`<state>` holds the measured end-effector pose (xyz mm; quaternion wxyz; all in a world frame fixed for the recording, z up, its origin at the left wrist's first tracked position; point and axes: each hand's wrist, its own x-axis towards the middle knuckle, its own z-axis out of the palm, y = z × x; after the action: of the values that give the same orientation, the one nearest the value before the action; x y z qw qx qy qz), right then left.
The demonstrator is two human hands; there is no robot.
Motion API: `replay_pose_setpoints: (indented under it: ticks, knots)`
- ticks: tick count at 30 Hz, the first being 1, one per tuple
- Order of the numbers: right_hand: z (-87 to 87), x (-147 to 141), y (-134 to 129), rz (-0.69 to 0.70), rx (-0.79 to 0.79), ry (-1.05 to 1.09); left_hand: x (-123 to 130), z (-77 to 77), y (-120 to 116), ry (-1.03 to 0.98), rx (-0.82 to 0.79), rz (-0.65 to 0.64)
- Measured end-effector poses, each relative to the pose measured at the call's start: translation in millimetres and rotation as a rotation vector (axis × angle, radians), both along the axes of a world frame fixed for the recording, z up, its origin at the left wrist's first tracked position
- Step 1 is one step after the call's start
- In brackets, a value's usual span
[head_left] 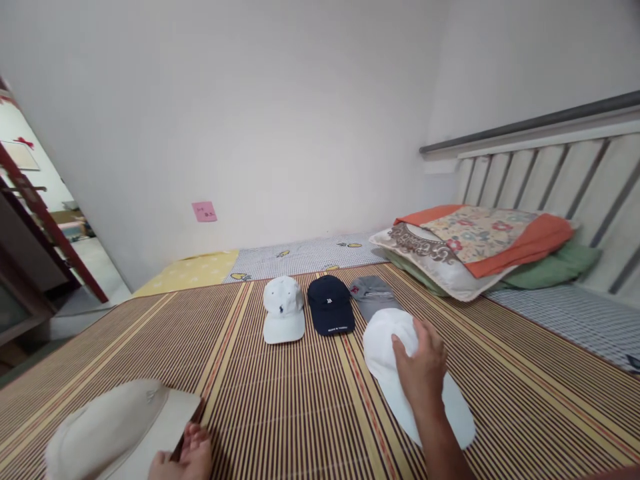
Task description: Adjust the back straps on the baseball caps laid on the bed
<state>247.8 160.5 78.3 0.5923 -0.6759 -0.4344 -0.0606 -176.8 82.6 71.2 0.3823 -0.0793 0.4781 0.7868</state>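
L hand (pixel 185 455): fingers pinched on brim of beige cloth cap (pixel 110 423), front L. R hand (pixel 425 367): fingers part-spread on crown of plain white cloth cap (pixel 383 343), can't tell if gripping. Light touch, avoid denting crown. Grey cloth cap (pixel 373 293) edge close behind; striped tan-and-dark mat (pixel 280 413) spans wide btwn hands.

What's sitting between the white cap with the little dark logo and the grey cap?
In the head view, a navy cap lies between the white cap with the dark logo and the grey cap.
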Motion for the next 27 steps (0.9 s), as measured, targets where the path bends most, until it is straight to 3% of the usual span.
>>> replay_pose_setpoints:
  ticks: [2, 6, 11, 16, 19, 23, 25, 27]
  knots:
    - [-7.8, 2.6, 2.3, -0.023, -0.085, -0.019, 6.8, 3.2, -0.2, -0.123, 0.012, -0.035]
    - [-15.9, 8.7, 3.0, -0.002, -0.164, -0.024, 30.3, 5.4, 7.0, -0.383, 0.069, -0.225]
    - [-14.0, 10.9, 0.6, 0.119, -0.121, 0.005, 64.9, 12.3, 16.3, -0.363, 0.129, -0.338]
    - [10.9, -5.6, -9.7, 0.265, -0.067, 0.102, 90.7, 21.5, 15.9, -0.207, 0.137, -0.491]
    - [32.7, -25.5, -20.5, 0.439, -0.017, 0.398, 107.9, 32.9, 8.0, -0.075, 0.148, -0.627]
    - [54.2, -55.3, -35.4, 0.728, 0.076, 0.68, 126.6, 56.9, -9.1, -0.018, 0.334, -0.874]
    - [60.8, -68.0, -42.6, 0.864, 0.07, 0.703, 130.6, 67.6, -16.9, 0.029, 0.435, -0.873]
    - [65.4, -77.5, -49.0, 0.981, 0.037, 0.69, 130.5, 75.7, -23.4, 0.068, 0.458, -0.77]
